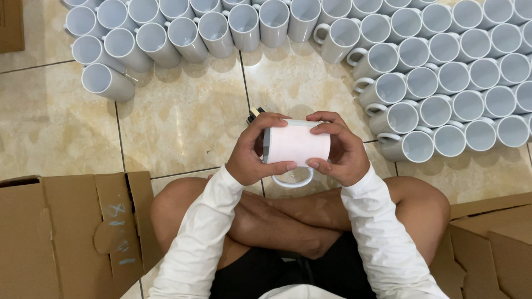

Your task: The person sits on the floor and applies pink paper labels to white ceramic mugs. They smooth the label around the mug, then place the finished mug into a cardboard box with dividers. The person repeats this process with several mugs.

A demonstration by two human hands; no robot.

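A flattened cardboard box (66,232) lies at the left on the tiled floor (183,122). At centre, above crossed legs, the left hand (252,152) and right hand (343,149) both clamp a white mug (296,145) wrapped in paper, handle pointing down. Rows of white mugs (443,83) crowd the upper right

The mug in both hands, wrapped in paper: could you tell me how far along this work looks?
Done: none visibly; the white mugs standing on the tiled floor are bare. In hand: the left hand and right hand press a paper sheet around one mug. Left: apparently every floor mug.
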